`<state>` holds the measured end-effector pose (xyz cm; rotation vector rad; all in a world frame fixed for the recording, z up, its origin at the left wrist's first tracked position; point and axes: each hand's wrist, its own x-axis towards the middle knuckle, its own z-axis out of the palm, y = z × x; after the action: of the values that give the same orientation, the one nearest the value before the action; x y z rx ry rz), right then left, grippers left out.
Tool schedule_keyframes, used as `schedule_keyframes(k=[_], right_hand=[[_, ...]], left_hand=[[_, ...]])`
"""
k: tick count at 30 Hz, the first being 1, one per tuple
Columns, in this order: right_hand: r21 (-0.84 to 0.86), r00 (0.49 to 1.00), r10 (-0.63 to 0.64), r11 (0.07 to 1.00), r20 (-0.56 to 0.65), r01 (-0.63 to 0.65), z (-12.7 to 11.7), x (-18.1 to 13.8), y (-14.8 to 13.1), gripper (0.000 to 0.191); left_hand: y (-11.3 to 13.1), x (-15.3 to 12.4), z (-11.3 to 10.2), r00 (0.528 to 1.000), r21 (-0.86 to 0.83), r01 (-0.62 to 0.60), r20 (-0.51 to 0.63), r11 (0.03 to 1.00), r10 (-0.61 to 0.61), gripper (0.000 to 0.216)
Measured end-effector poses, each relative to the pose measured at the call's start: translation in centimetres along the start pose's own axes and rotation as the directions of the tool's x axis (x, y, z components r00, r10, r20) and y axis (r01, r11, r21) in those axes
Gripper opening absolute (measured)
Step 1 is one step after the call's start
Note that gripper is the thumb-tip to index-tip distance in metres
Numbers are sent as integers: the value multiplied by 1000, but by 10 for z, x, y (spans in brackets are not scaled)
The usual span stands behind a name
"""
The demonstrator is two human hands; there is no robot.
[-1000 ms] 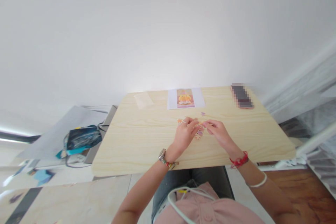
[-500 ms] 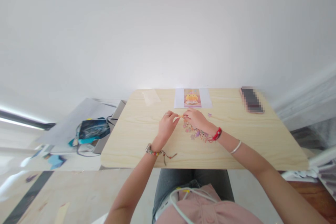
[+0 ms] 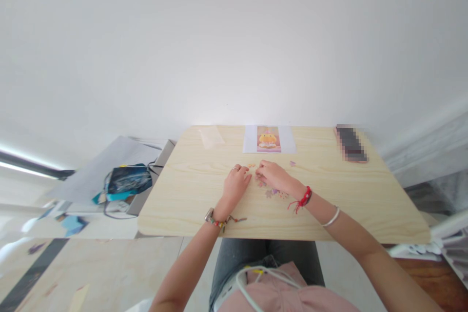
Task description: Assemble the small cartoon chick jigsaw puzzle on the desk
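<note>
Small jigsaw pieces (image 3: 272,193) in pink, purple and orange lie in a loose cluster on the table, partly under my right hand (image 3: 273,173). The fingertips of that hand are pinched together low over the cluster's left edge, on a jigsaw piece that they mostly hide. My left hand (image 3: 236,184) rests on the wood just left of them, fingers slightly apart and nothing seen in it. Between and just beyond both hands lies an orange jigsaw piece (image 3: 251,165). A single purple piece (image 3: 292,163) sits apart, beyond my right hand.
A sheet with a printed picture of a yellow figure (image 3: 268,139) lies at the table's back edge by the wall. A clear plastic bag (image 3: 211,136) is at the back left, a phone (image 3: 351,144) at the back right. Left of the table (image 3: 175,204) stands a cluttered box (image 3: 127,185).
The orange piece was between the fingertips of both hands; it now lies on the table. My hands have separated, and my right hand has come down nearer to the cluster.
</note>
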<state>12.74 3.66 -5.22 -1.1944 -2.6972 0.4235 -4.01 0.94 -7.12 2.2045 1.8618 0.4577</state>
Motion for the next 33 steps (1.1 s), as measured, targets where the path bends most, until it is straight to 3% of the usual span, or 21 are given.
schedule_keyframes(k=[9,14,18,24,29,33], right_hand=[[74,999,29,997,-26,-27,5,5,-3,6],[145,996,-20,989,-92,33,-2,2,-3,10],[112,989,-14,993,-149,31,-2,19,3,13],[67,997,64,996,-41,-61,5,48,13,15],[115,994,71,991,-80,-62,0,26,17,16],[144,998,45,989,-32,-40,-3,6,12,11]], left_hand=[[13,-10,4,999,-88,-13,46,996,17,12],[7,-6,-6,999,-179,-49,-23,983,46,10],[3,8,-15,996,-138,-60,-69,989,50,10],[-5,35,-9,1000,-27,1,15,1000,-1,12],[-7,22,-8,1000,-68,6,-2,998,-6,22],[4,3,-5,999,-75,-23,21,997,25,18]])
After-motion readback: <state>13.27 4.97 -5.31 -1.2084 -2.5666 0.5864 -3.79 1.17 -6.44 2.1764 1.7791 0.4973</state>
